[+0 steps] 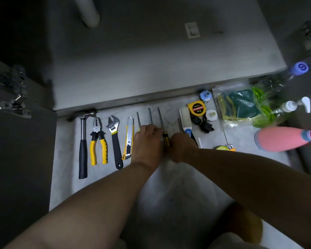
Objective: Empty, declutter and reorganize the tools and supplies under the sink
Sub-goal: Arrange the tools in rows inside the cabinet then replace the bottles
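Observation:
Tools lie in a row on the grey floor in front of the open sink cabinet (151, 56): a hammer (83, 146), yellow-handled pliers (98, 141), an adjustable wrench (115, 139), a utility knife (129, 139), then several screwdrivers with shafts pointing at the cabinet. My left hand (147, 141) lies palm down over the handles of two screwdrivers (150, 118). My right hand (182, 146) rests beside a yellow-and-black screwdriver handle (166, 139), fingers curled at it; the grasp itself is hidden.
A yellow tape measure (197, 108), a white brush (185, 119), a bag of green sponges (241, 105), a pump bottle (291, 105), a pink spray bottle (280, 138) and a plastic bottle with blue cap (299, 68) crowd the right. An open cabinet door (16, 141) stands at left.

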A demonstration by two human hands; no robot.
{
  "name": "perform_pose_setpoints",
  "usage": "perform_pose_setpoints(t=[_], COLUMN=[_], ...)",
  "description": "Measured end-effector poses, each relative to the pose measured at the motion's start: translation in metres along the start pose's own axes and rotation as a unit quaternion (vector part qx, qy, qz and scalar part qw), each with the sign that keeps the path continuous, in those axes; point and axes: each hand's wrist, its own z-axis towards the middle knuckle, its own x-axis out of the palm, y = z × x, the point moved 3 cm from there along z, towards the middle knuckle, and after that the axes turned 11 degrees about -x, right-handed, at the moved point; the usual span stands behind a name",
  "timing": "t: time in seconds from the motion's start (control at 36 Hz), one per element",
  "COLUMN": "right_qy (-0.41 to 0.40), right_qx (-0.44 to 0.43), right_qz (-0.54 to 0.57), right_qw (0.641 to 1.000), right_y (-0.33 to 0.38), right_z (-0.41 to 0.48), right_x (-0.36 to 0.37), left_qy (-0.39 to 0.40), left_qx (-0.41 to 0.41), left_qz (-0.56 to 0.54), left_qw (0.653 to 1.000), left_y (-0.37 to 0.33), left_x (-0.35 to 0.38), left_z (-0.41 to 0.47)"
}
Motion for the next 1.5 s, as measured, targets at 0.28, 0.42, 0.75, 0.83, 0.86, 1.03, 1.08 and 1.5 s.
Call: perform_pose_setpoints(t=[0.28, 0.42, 0.75, 0.83, 0.86, 1.03, 1.08, 1.5], right_qy=[-0.095, -0.149, -0.138, -0.136, -0.139, -0.153, -0.148, -0.176], right_qx=[0.007, 0.007, 0.048, 0.044, 0.048, 0.064, 0.067, 0.121], right_qz=[0.000, -0.035, -0.028, -0.028, -0.025, -0.006, 0.002, 0.041], right_qw=[0.995, 0.988, 0.989, 0.989, 0.989, 0.986, 0.987, 0.976], right_y=[-0.011, -0.038, -0.033, -0.027, -0.025, -0.020, -0.021, -0.051], right_z=[-0.011, -0.033, -0.016, -0.010, -0.008, -0.003, -0.003, -0.014], right_x=[-0.008, -0.019, -0.006, -0.001, -0.001, -0.001, -0.002, -0.026], left_qy=[0.028, 0.035, 0.025, 0.023, 0.024, 0.022, 0.022, 0.040], left_qx=[0.047, 0.045, 0.041, 0.040, 0.040, 0.032, 0.032, 0.030], left_qz=[0.030, 0.045, 0.060, 0.056, 0.052, 0.037, 0.038, 0.022], left_qw=[0.998, 0.997, 0.997, 0.997, 0.998, 0.999, 0.999, 0.998], left_y=[-0.002, -0.005, -0.011, -0.009, -0.009, -0.007, -0.007, -0.006], left_x=[0.012, 0.017, 0.019, 0.019, 0.019, 0.019, 0.020, 0.021], left_z=[-0.001, 0.001, 0.001, 0.000, 0.000, -0.001, -0.001, -0.002])
